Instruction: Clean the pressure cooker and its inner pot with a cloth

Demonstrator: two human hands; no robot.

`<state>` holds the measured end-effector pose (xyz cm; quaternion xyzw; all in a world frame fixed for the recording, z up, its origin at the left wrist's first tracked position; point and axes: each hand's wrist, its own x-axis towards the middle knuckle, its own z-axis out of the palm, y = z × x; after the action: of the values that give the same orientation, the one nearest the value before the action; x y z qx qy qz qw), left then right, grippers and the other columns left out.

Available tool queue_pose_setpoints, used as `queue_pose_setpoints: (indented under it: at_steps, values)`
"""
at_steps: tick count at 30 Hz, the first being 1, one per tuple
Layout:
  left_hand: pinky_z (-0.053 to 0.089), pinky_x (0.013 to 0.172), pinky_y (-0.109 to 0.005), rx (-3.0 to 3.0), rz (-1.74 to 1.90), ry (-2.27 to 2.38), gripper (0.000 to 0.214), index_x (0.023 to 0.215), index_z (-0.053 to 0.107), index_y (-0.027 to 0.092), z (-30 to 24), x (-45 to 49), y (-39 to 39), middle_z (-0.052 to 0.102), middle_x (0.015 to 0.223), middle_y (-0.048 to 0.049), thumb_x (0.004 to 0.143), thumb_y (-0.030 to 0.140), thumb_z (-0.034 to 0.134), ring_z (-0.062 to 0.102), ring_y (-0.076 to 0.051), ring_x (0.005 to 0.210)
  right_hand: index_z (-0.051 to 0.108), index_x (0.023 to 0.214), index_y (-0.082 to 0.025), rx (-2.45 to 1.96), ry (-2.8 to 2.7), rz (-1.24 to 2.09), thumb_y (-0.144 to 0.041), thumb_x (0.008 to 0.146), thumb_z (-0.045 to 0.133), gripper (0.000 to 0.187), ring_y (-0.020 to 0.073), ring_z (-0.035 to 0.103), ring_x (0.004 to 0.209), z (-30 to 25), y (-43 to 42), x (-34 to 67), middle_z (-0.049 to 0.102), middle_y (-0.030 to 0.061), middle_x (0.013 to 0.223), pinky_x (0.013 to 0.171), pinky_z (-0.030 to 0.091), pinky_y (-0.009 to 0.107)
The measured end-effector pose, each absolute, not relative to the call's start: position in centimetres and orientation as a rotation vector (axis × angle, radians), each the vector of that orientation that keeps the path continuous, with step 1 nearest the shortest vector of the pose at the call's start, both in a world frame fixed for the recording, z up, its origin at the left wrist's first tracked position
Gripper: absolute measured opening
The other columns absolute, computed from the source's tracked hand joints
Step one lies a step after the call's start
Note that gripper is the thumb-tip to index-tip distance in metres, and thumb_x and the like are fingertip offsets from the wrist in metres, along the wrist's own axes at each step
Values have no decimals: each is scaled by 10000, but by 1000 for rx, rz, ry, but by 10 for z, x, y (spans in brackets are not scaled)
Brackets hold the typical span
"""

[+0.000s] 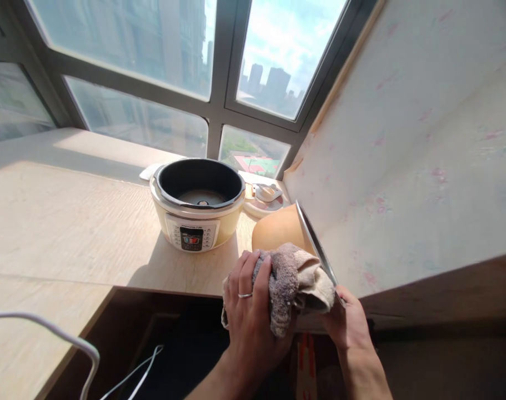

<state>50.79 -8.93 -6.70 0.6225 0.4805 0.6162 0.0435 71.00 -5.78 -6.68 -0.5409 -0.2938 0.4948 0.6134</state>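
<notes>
My left hand (248, 311), a ring on one finger, is closed around a grey-brown cloth (290, 278) and presses it against a tan inner pot (277, 229) tipped on its side. My right hand (346, 322) grips the pot's metal rim (315, 244) at its lower edge. Behind them, a cream electric cooker (196, 205) stands open on the wooden counter (69, 222), its dark cavity empty. The cooker's lid (265, 197) lies just right of it.
A large window (173, 66) runs along the back of the counter. A pale wall (423, 139) closes off the right side. White cables (69, 344) hang at the lower left over a dark gap below the counter edge.
</notes>
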Motion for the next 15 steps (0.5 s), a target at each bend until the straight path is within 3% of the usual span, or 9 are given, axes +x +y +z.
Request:
queue_pose_setpoints:
  at_steps: [5,12,15]
  values:
    - [433,1129,-599,1862,1887,1408,773,1609,395,235,-76,513,-86,567,1514,-212,901,365,678,527,-413,1403,572,630,-238,-1292,-393,1200,-221,493,755,229,200,659,590,-70,-68,703,667,-15,640,626,670,413]
    - [444,1153,-480,1473,1829,1244,462,1364,662,245,-65,479,-45,699,1347,-122,903,278,652,622,-340,1292,563,660,-218,-1319,-409,1179,-167,440,815,339,148,608,569,-59,-80,705,700,-15,662,515,569,270]
    - [481,1104,-447,1385,1719,1228,376,1224,739,211,-51,465,-23,754,1231,-108,867,305,668,670,-327,1199,569,665,-217,-1340,-424,1204,-163,452,799,318,141,585,542,-61,-82,711,691,-17,657,521,568,283]
